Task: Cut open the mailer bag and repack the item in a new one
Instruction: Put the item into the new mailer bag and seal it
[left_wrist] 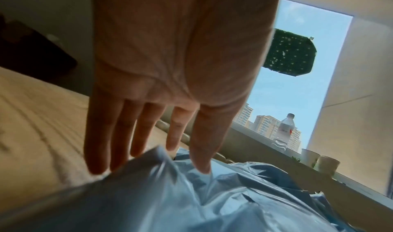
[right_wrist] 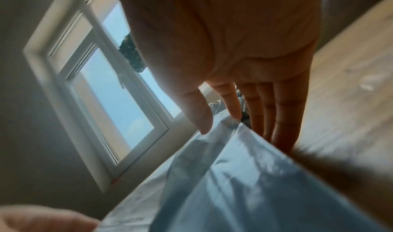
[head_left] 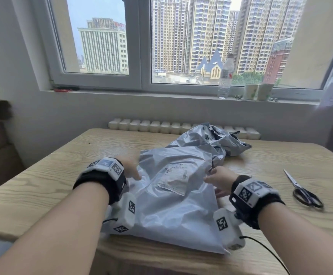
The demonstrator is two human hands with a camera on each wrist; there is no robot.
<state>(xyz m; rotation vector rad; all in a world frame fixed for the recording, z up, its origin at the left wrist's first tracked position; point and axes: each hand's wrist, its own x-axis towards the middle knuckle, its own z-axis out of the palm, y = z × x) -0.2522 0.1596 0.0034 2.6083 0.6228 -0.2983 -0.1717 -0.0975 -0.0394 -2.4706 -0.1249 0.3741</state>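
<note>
A grey mailer bag (head_left: 171,207) with a white shipping label (head_left: 175,178) lies flat on the wooden table (head_left: 58,175) in front of me. My left hand (head_left: 133,172) is at its left edge; in the left wrist view the left hand (left_wrist: 168,150) has straight fingers, with the thumb (left_wrist: 202,166) touching the plastic (left_wrist: 212,202). My right hand (head_left: 216,176) is at the right edge. In the right wrist view the right hand (right_wrist: 221,123) also has straight fingers, thumb and forefinger on the bag (right_wrist: 244,185), the rest beside it. A second, crumpled grey bag (head_left: 207,139) lies behind.
Scissors (head_left: 302,189) lie closed on the table to the right of my right wrist. A plastic bottle (head_left: 225,78) and two paper cups (head_left: 258,91) stand on the windowsill. A radiator (head_left: 161,127) runs behind the table's far edge.
</note>
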